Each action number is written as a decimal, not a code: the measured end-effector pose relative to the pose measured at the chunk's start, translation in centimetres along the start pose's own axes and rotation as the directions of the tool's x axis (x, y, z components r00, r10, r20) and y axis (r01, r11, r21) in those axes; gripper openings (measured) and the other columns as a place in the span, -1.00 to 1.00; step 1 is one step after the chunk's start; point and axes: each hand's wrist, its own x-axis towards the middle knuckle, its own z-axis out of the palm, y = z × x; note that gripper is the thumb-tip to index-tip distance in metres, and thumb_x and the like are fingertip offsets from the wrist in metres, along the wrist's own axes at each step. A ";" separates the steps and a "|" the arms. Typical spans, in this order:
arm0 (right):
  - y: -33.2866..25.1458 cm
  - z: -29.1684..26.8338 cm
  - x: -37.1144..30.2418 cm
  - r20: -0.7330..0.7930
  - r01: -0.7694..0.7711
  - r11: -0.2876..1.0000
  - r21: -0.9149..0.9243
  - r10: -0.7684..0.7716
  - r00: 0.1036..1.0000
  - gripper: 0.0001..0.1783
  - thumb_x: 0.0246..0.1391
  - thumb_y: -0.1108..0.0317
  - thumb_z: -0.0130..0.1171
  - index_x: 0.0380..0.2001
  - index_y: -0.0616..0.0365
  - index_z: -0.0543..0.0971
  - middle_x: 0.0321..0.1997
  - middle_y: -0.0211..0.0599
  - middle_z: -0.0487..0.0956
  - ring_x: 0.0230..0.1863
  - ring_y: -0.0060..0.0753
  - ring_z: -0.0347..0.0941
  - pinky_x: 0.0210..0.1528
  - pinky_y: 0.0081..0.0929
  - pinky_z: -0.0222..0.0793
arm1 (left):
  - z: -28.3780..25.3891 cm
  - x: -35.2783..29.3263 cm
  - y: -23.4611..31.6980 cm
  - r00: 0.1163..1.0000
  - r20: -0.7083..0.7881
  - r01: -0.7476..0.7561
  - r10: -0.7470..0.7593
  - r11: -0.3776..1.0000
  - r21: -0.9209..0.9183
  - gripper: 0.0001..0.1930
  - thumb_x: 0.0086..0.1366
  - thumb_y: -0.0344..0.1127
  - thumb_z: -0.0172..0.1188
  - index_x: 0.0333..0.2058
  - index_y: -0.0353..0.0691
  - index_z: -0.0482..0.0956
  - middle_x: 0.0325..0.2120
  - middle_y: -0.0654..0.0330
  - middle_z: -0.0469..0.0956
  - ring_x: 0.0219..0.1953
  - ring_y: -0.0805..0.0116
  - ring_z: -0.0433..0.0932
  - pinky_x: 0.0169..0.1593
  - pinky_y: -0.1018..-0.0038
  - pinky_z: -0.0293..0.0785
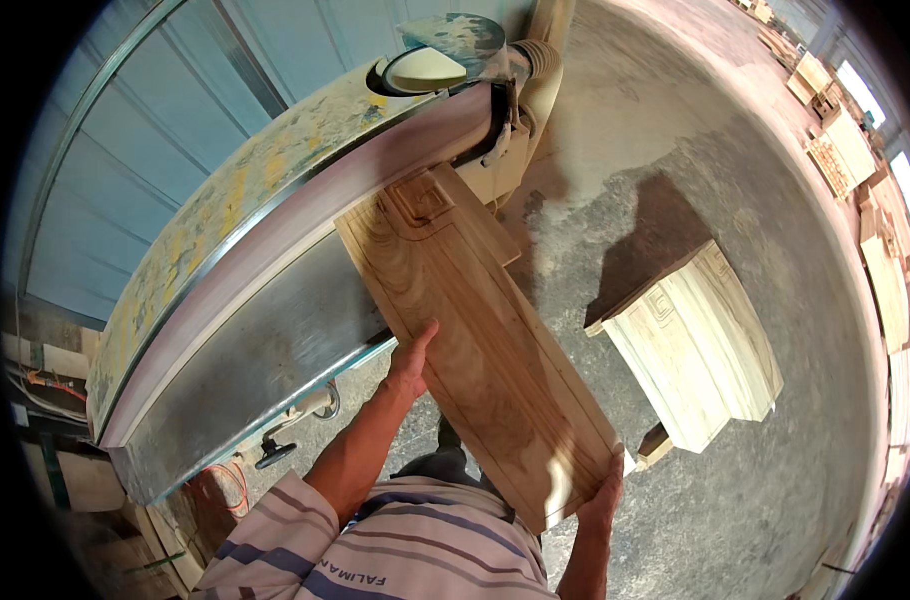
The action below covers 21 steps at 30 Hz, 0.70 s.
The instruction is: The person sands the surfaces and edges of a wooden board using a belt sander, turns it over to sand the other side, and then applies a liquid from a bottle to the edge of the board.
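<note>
Panel (485, 375) held slantwise in both hands, its carved end by a pink belt

The panel is a long, flat, brown wooden board with lines along its edges, and it fills the centre of the frame. Its long axis runs from the upper centre down toward the lower right. One short end, bearing a carved square (418, 205), points up and slightly left, toward the pink belt (305, 215) of a large machine; the plain end points down, near my body. The broad face is turned up to me.

My left hand (411, 365) grasps the left long edge near mid-frame, thumb on the face, fingers hidden below. My right hand (603, 490) grasps the lower right corner.

The carved end overlaps the metal table (260, 350) in view; I cannot tell whether it touches the table or the belt. Another wood piece (483, 220) shows past its right side, its support unclear. Pale boards (690, 345) sit at the right of the frame.

To handle this well, I judge that my left hand should bear the weight while my right steers from the corner. The face should stay level, the turns slow, my fingers well clear of the belt, and the carved corners guarded from knocks.
</note>
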 end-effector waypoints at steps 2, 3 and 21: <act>-0.1 0.2 -0.1 0.050 0.013 1.000 0.011 -0.013 0.999 -0.41 0.15 -0.03 -0.07 0.06 0.23 0.35 0.00 -0.13 0.45 -0.03 -0.22 0.43 -0.01 -0.33 0.40 | -0.5 0.3 -0.4 1.000 -0.026 -0.018 0.018 1.000 -0.003 -0.32 0.07 -0.12 0.30 0.11 -0.21 0.24 0.03 0.14 0.37 0.06 0.18 0.36 0.10 0.16 0.33; 0.0 0.0 0.0 0.044 -0.001 1.000 0.027 0.000 0.999 -0.41 0.15 -0.03 -0.06 0.06 0.24 0.35 0.00 -0.13 0.45 -0.04 -0.22 0.43 -0.01 -0.33 0.40 | -0.3 0.7 -0.7 0.999 -0.026 -0.023 0.023 1.000 0.003 -0.36 0.09 -0.13 0.28 0.10 -0.20 0.25 0.03 0.15 0.37 0.06 0.18 0.36 0.10 0.15 0.33; 1.8 -2.6 2.0 -0.050 0.084 0.994 0.068 -0.081 0.995 -0.49 0.12 0.05 0.02 -0.09 0.32 0.47 -0.15 -0.17 0.51 -0.18 -0.31 0.48 -0.13 -0.37 0.43 | -1.0 1.8 -1.0 0.990 0.143 0.009 -0.013 1.000 0.022 -0.35 0.15 -0.06 0.19 0.15 -0.17 0.19 0.06 0.12 0.33 0.09 0.09 0.31 0.10 0.12 0.29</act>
